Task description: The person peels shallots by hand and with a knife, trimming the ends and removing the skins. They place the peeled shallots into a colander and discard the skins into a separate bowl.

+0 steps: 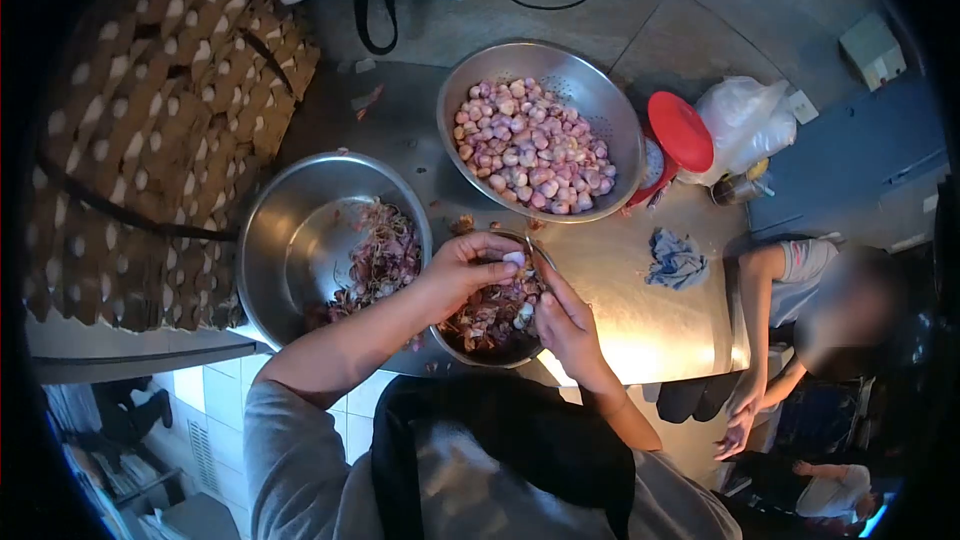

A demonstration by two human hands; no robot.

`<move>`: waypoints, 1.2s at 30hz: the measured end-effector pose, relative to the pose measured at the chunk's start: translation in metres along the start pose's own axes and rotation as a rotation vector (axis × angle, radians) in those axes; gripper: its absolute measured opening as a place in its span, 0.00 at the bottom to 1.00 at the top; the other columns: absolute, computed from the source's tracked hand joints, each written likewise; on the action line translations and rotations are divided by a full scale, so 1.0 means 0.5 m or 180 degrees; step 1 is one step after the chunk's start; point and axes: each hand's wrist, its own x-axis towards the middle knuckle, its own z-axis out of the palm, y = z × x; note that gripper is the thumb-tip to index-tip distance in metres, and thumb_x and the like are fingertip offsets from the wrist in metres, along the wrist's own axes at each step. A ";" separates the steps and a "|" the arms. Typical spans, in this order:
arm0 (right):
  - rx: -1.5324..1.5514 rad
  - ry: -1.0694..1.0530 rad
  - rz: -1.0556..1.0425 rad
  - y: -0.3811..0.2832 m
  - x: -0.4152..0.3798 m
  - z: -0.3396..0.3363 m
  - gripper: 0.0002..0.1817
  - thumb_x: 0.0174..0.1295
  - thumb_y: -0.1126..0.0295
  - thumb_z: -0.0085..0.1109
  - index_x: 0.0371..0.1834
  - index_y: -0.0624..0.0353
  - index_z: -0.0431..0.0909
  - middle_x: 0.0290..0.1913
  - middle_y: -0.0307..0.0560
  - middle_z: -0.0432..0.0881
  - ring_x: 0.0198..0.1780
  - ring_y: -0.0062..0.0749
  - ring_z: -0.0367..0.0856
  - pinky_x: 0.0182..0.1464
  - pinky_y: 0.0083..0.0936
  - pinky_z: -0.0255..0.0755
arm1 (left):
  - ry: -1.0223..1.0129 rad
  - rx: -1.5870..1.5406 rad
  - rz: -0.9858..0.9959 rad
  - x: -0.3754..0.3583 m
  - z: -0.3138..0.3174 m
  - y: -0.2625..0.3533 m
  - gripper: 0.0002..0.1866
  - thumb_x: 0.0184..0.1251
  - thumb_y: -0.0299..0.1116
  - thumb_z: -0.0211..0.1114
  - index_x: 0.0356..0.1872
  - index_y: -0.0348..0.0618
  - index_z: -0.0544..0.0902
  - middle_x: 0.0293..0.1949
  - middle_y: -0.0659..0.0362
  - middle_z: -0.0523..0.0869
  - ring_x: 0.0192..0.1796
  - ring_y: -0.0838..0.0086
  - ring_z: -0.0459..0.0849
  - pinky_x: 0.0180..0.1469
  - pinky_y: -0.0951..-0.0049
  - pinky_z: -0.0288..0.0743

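Observation:
My left hand (470, 268) pinches a small pale shallot (514, 259) between thumb and fingers. My right hand (568, 330) is closed around a small knife (531, 244), its thin blade pointing up beside the shallot; the handle is mostly hidden by the fingers. Both hands are over a smaller metal bowl (470, 348) with dry purplish-brown skins and a few pale bulbs in it. Beyond them stands a wide metal colander (622, 130) full of pinkish shallots (535, 150). To the left, a large steel bowl (285, 230) contains a heap of loose skins (385, 250).
Stacked cardboard egg trays (150, 140) rise at the left. A red kitchen scale (680, 130), a plastic bag (745, 125) and a crumpled blue cloth (677, 259) are on the steel table (620, 310). Another person (800, 290) sits at the right.

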 end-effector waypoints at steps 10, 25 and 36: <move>0.0151 -0.0108 0.0199 -0.004 0.006 0.009 0.24 0.68 0.65 0.38 0.68 0.55 0.52 0.18 0.31 0.59 0.18 0.14 0.55 0.20 0.11 0.52 | -0.0211 -0.0315 -0.0144 0.001 -0.007 -0.004 0.11 0.56 0.19 0.61 0.40 0.38 0.77 0.39 0.58 0.80 0.43 0.73 0.81 0.49 0.72 0.77; 0.0386 -0.0004 0.0197 -0.003 0.005 0.017 0.24 0.69 0.66 0.38 0.67 0.55 0.53 0.15 0.32 0.56 0.17 0.15 0.55 0.19 0.12 0.53 | -0.0468 -0.0515 -0.0193 -0.001 -0.009 -0.003 0.11 0.61 0.21 0.56 0.45 0.39 0.76 0.42 0.56 0.80 0.45 0.72 0.80 0.49 0.70 0.77; 0.0385 0.0341 0.0046 0.003 0.011 0.008 0.24 0.68 0.66 0.38 0.67 0.55 0.53 0.15 0.31 0.57 0.16 0.14 0.55 0.18 0.11 0.53 | -0.0485 -0.0493 -0.0275 0.000 -0.006 0.006 0.16 0.61 0.25 0.58 0.51 0.36 0.73 0.44 0.55 0.79 0.46 0.71 0.79 0.50 0.69 0.76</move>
